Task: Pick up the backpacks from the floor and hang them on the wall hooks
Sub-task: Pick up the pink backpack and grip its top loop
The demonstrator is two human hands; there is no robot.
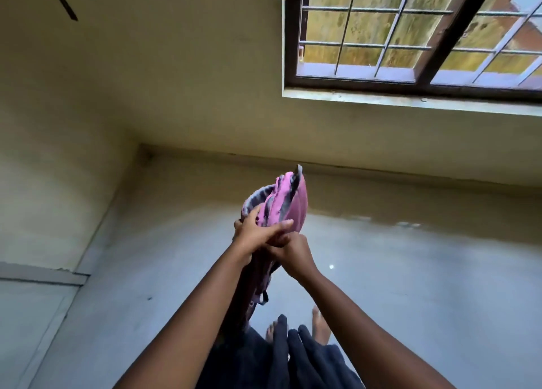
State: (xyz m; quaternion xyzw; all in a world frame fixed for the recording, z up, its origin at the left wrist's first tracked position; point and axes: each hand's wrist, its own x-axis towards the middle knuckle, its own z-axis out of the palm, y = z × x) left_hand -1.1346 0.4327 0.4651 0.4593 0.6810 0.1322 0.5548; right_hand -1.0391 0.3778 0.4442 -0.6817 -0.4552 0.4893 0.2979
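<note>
A pink backpack (289, 205) with grey trim is held up off the floor in the middle of the head view. My left hand (258, 233) grips its upper edge, fingers spread over the fabric. My right hand (293, 255) sits just below and to the right, closed on the bag's lower part or a strap. The bag's lower end and a dark strap loop (264, 297) hang down behind my left forearm. No wall hook shows in this view.
A yellow wall (176, 95) rises ahead, meeting the grey floor (410, 286). A barred window (410, 37) with a dark frame is at the upper right. My bare feet (319, 324) and dark clothing are at the bottom.
</note>
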